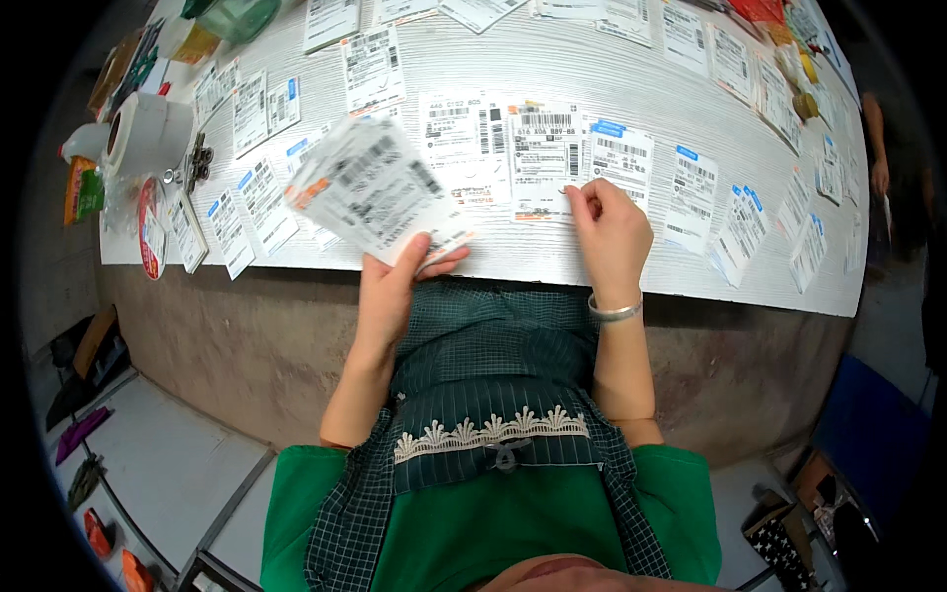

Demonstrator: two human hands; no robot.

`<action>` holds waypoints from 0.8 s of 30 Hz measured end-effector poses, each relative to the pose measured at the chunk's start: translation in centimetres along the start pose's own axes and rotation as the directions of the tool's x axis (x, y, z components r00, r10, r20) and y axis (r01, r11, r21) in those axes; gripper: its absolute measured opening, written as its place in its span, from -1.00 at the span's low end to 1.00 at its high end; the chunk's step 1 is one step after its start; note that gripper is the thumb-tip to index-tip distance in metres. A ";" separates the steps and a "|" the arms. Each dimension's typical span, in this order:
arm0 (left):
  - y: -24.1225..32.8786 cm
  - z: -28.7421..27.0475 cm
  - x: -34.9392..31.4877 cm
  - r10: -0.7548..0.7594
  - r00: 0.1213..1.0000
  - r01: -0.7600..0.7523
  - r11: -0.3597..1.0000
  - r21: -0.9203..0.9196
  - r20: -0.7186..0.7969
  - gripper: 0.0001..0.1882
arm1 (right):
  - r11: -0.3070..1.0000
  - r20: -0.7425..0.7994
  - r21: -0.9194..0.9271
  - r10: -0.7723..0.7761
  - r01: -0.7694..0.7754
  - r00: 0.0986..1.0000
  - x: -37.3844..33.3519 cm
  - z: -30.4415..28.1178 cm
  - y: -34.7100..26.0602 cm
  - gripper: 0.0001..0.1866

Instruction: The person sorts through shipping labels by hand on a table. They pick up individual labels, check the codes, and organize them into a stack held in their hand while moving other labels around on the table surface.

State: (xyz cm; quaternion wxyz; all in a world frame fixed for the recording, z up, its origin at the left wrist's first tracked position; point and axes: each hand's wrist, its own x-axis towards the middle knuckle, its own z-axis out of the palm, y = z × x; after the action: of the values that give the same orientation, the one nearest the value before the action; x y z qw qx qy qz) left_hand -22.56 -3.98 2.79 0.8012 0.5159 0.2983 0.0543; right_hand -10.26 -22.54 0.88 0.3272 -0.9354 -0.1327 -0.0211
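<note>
My left hand (395,286) is closed on a stack of shipping labels (380,192), fanned slightly and blurred, held up over the near edge of the table. My right hand (610,232), with a bracelet on its wrist, has its fingers pinched together at the lower right corner of a white shipping label (545,163) lying on the table. Whether the fingertips grip that corner or only touch it is hard to make out. Left of this label lies another printed label (462,148); right of it is one with a blue mark (621,158).
The white table (473,64) carries many more labels in rows and piles. At the left stand a white tape roll (150,136), a metal clip (193,163) and a red-rimmed round item (151,229). A green container (235,15) is far left. Another person's arm (876,143) shows at the right.
</note>
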 end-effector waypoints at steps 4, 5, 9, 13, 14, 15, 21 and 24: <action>-0.2 0.6 0.0 -0.075 0.995 0.076 0.997 -0.017 0.071 -0.61 | 0.982 -0.018 -0.188 0.016 -0.019 1.000 -0.1 0.4 -0.4 -0.81; -0.3 0.7 0.2 -0.111 0.989 0.113 0.993 -0.017 0.098 -0.63 | 0.997 0.028 -0.065 0.033 -0.031 0.999 -0.4 0.3 -0.7 -0.82; -0.8 1.1 0.6 -0.145 0.974 0.153 0.988 -0.030 0.176 -0.64 | 0.898 0.237 0.420 0.030 -0.131 0.971 -1.8 -0.4 -2.4 -0.87; -1.0 1.4 0.7 -0.140 0.960 0.149 0.989 -0.019 0.242 -0.64 | 0.788 0.262 0.600 -0.030 -0.139 0.965 -2.7 -0.1 -4.2 -0.90; -1.0 1.5 0.8 -0.130 0.959 0.140 0.990 -0.019 0.252 -0.64 | 0.780 0.255 0.609 -0.020 -0.144 0.967 -2.8 0.0 -4.4 -0.89; -1.1 1.5 0.8 -0.121 0.957 0.130 0.991 -0.019 0.263 -0.63 | 0.772 0.248 0.618 -0.011 -0.150 0.969 -2.9 0.0 -4.5 -0.88; -1.6 1.8 0.6 -0.076 0.971 0.096 0.992 -0.081 0.225 -0.65 | 0.822 0.235 0.560 -0.035 -0.106 0.971 -3.4 0.0 -4.1 -0.86; -1.5 1.6 0.5 -0.104 0.973 0.135 0.980 -0.145 0.206 -0.67 | 0.864 0.242 0.499 -0.073 -0.060 0.968 -3.2 -0.2 -3.1 -0.85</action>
State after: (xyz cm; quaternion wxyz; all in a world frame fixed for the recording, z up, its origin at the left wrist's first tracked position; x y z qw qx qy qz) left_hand -21.59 -5.77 1.72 0.8671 0.4346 0.2426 -0.0221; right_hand -14.15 -21.05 2.53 0.5397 -0.8123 -0.1773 0.1321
